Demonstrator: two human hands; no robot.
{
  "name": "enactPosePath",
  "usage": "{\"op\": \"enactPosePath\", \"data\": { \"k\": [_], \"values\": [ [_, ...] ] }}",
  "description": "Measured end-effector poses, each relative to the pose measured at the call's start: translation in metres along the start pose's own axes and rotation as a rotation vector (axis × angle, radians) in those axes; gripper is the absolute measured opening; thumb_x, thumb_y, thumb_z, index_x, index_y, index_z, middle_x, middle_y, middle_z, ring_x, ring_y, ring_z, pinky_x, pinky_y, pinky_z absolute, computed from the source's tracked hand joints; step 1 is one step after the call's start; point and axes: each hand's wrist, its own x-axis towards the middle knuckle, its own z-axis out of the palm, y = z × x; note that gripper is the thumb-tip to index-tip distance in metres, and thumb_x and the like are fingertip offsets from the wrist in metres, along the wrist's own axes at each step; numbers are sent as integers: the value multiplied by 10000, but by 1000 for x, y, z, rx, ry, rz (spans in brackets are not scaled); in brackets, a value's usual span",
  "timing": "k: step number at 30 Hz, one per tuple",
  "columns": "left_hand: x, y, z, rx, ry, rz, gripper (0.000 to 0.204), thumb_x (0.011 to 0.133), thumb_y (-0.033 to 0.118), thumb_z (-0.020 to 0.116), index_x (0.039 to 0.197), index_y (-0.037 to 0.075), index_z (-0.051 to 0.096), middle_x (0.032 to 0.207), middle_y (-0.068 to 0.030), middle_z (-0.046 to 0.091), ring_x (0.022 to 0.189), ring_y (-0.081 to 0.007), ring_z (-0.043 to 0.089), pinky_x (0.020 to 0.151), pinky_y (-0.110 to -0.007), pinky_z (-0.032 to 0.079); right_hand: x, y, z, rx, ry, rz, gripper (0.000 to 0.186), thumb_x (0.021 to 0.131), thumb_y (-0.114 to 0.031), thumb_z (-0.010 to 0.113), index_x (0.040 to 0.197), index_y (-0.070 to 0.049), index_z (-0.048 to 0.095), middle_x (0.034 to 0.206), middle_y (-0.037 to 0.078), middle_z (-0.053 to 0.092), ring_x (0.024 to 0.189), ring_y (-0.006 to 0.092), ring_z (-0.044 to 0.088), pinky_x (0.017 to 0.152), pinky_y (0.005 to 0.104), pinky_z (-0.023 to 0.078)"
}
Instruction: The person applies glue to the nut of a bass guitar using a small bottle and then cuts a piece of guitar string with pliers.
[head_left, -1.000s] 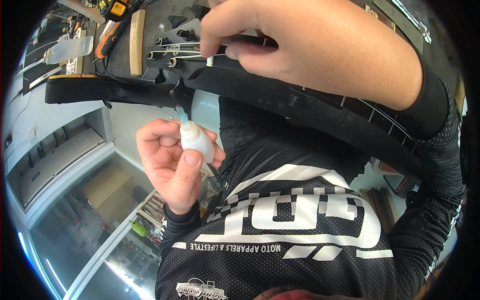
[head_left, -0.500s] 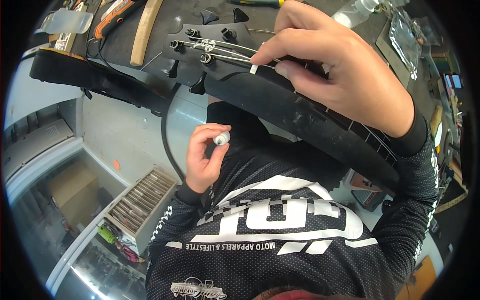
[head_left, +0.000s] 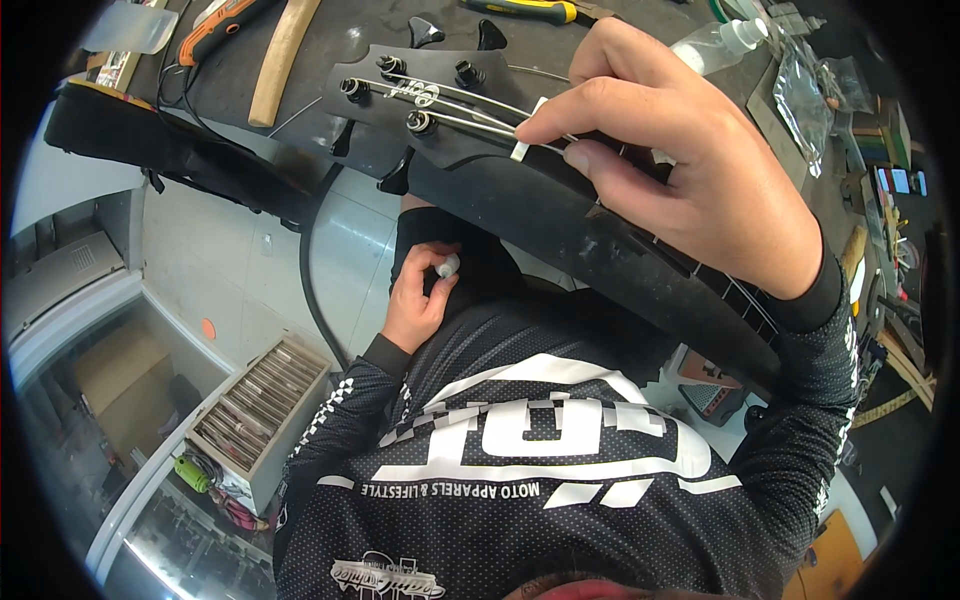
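Observation:
A black bass guitar's headstock [head_left: 385, 118] with several tuning pegs lies across the bench edge, its neck running to the lower right. My right hand [head_left: 680, 175] is over the strings [head_left: 470, 112], index finger and thumb closed on them beside a small white nut [head_left: 520, 150]. Below the guitar, at my thigh, my left hand [head_left: 420, 300] grips a small white bottle [head_left: 447, 268], seen nearly end-on between thumb and fingers.
The dark bench [head_left: 330, 40] holds an orange-black tool [head_left: 205, 35], a wooden strip [head_left: 285, 60], a spray bottle [head_left: 705, 55] and crumpled plastic [head_left: 805, 100]. A padded black strip [head_left: 140, 145] lies left. Below stand a box of metal pieces [head_left: 260, 400] and a glass case [head_left: 110, 400].
My left hand has lowered the white bottle toward my thigh, away from the guitar. My right hand stays at the strings. The view has shifted, showing more bench and floor.

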Motion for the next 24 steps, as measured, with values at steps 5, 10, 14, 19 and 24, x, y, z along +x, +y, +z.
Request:
{"op": "enactPosePath", "data": {
  "k": [5, 10, 14, 19, 24],
  "values": [
    [6, -8, 5, 61, 116, 103, 402, 925, -111, 693, 1220, 63, 483, 1328, -216, 683, 1154, -403, 694, 1005, -452, 558, -5, 7, 19, 33, 178, -71, 345, 868, 109, 744, 1153, -80, 790, 1016, 47, 529, 852, 204, 593, 726, 331, 499],
    [15, -3, -3, 232, 79, 106, 436, 905, -115, 711, 1226, 50, 468, 1317, -219, 673, 1138, -409, 691, 988, -445, 563, -4, 1, 22, 2, 193, -60, 344, 855, 97, 764, 1151, -78, 791, 1018, 72, 533, 871, 237, 618, 730, 353, 518],
    [14, -7, -2, 232, 69, 40, 437, 913, -94, 730, 1235, 41, 468, 1261, -217, 648, 1103, -404, 686, 971, -443, 561, -7, -13, 17, -80, 174, -18, 355, 832, 50, 808, 1156, -95, 795, 1038, 81, 553, 868, 243, 653, 716, 360, 548],
    [17, -10, 3, 202, 92, 20, 405, 943, -55, 743, 1248, 29, 490, 1222, -223, 624, 1081, -398, 681, 952, -440, 560, -16, -27, 12, -166, 126, 70, 421, 791, 1, 857, 1189, -124, 796, 1089, 83, 580, 902, 242, 671, 733, 368, 574],
    [10, -29, 5, 164, 93, -49, 393, 962, -22, 750, 1261, 9, 498, 1213, -221, 618, 1069, -388, 680, 943, -427, 561, -40, -32, 1, -298, 323, -9, 564, 731, 5, 861, 1273, -136, 795, 1120, 94, 600, 936, 279, 662, 737, 393, 558]
  ]
}}
